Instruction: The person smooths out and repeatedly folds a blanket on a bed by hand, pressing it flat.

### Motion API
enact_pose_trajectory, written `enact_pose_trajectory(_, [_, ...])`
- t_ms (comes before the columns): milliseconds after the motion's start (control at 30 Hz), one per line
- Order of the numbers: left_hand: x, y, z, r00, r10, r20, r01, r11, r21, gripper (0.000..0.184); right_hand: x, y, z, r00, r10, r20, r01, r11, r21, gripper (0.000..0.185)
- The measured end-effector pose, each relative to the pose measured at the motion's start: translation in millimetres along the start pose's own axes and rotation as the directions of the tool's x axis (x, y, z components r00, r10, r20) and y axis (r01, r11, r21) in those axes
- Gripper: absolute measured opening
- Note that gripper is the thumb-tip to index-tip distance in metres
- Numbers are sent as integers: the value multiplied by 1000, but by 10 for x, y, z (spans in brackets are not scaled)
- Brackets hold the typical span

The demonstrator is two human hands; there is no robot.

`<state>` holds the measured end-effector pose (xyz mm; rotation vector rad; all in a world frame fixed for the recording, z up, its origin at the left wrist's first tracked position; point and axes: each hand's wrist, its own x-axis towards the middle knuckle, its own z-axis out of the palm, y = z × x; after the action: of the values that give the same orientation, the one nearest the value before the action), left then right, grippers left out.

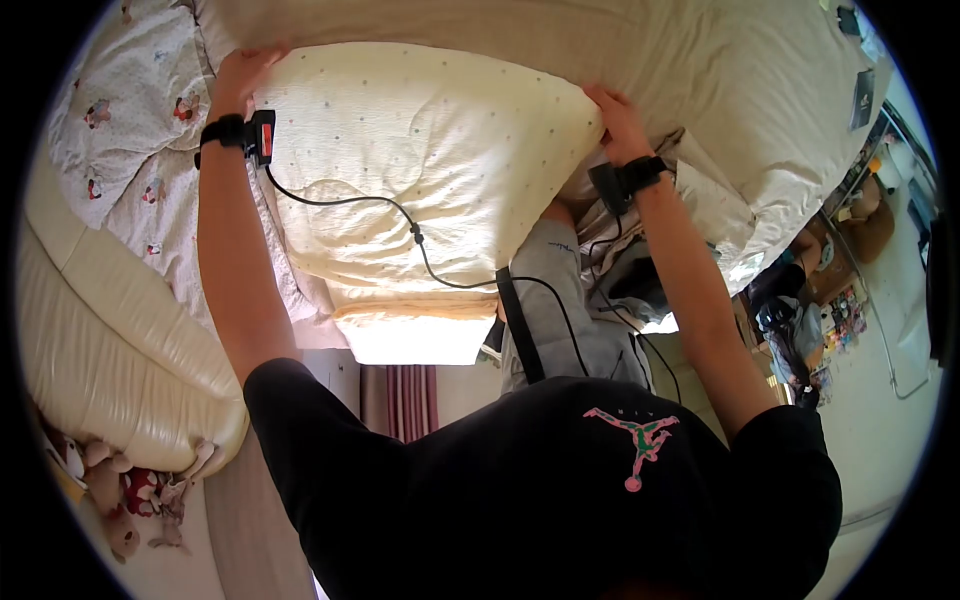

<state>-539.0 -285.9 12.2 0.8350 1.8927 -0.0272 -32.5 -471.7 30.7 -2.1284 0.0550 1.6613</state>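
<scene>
A cream blanket [440, 130] with small grey dots is spread on the bed in front of me, its near side hanging over the edge in folds. My left hand [248, 75] grips its far left corner, with the fingertips partly hidden by the cloth. At the far right corner, my right hand [620, 118] has its fingers closed on the edge. Each wrist wears a black strap with a small device, and a black cable [420, 236] from the left one runs across the blanket.
A beige sheet [690, 60] covers the bed beyond. Patterned bedding [135, 110] lies left, above a padded cream headboard [110, 340]. Soft toys [140, 490] sit lower left. Black cables [640, 335] hang by my grey-trousered leg [550, 300]. Cluttered shelves [850, 250] stand at right.
</scene>
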Motion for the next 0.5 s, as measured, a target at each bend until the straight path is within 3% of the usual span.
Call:
enact_pose_trajectory(67, [12,89,-16,990,126,-65,-104,955,277,36,-58,-123,17,996,-9,-85,12,999,36,29])
enact_pose_trajectory(200, [187,-113,-13,949,286,-135,-235,923,305,35,-3,-95,-113,997,-45,-58,47,998,32,35])
enact_pose_trajectory(267, [161,-38,-16,912,383,-148,-238,786,570,36,18,-153,-108,994,-108,-8,104,968,-227,37])
enact_pose_trajectory(300, [6,122,21,912,383,-147,-238,785,572,36,-9,-230,-85,994,-107,-7,103,969,-226,37])
enact_pose_trajectory(333, [-286,372,141,842,484,-238,-174,661,730,32,-84,-325,-71,962,-273,28,231,754,-614,37])
enact_pose_trajectory(367, [-507,551,309,750,590,-299,-72,522,850,29,-159,-422,-53,907,-399,133,295,378,-878,36])
enact_pose_trajectory(400, [-579,614,474,593,786,-175,-287,410,866,29,-231,-519,21,908,-396,135,295,376,-879,36])
enact_pose_trajectory(433, [-827,871,755,608,793,36,-457,313,833,32,-309,-604,159,734,-615,289,475,161,-865,38])
enact_pose_trajectory(467, [-1080,1133,1036,596,764,245,-621,245,745,37,-351,-626,310,491,-753,439,582,-91,-808,40])
enact_pose_trajectory(500, [-1460,1501,1295,668,499,551,-732,309,607,46,-295,-585,506,370,-741,560,752,-114,-649,38])
